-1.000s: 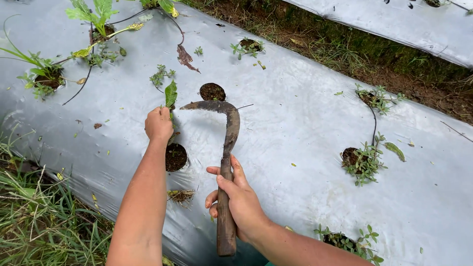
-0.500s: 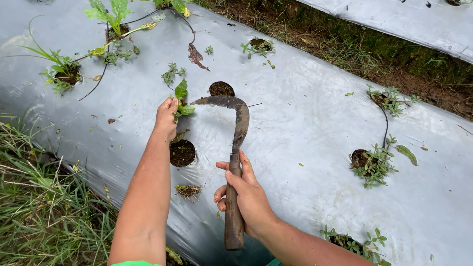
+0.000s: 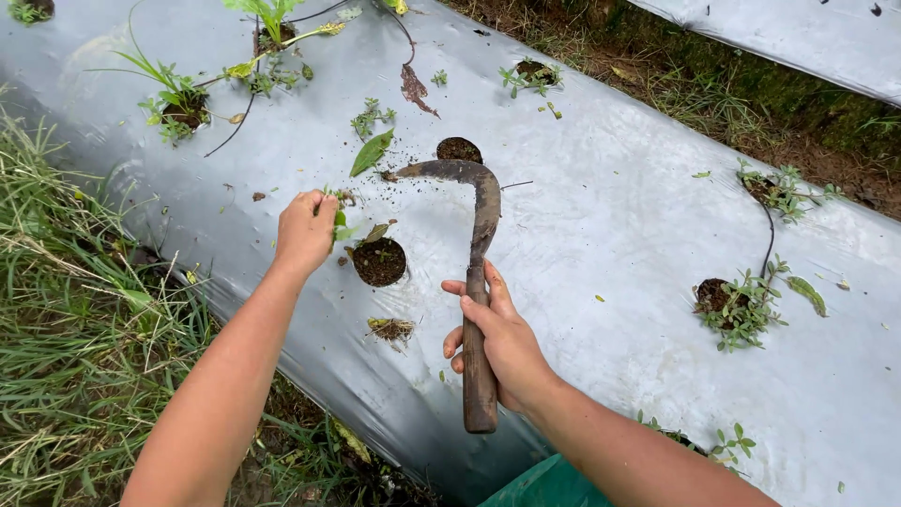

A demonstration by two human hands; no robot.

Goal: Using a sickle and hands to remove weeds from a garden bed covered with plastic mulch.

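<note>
Your right hand (image 3: pixel 502 343) is wrapping its grip around the wooden handle of a sickle (image 3: pixel 477 282), fingers curled closed on the upper part of the handle while the butt end is sticking out below your wrist. The sickle is lying along the grey plastic mulch sheet (image 3: pixel 610 216) that is covering the raised bed, its rusty curved blade arching up and then hooking left, so the tip is pointing toward a loose green leaf (image 3: pixel 372 152) lying on the sheet. Your left hand (image 3: pixel 305 230) is reaching out just left of the blade, its grip closed on a small green weed (image 3: pixel 340 218) whose leaves are showing at your fingertips. Just beside that hand, to its right, a round planting hole (image 3: pixel 379 261) is showing dark soil, and crumbs of soil are lying scattered between it and the blade tip. A second hole (image 3: pixel 459 149) is sitting just above the curve of the blade. Below the nearer hole a small tuft of pulled roots (image 3: pixel 391 328) is lying on the plastic. Further right, well apart from both hands, leafy weeds (image 3: pixel 741 305) are growing out of another hole. Tall grass (image 3: pixel 66 347) is bordering the bed on the left side.
</note>
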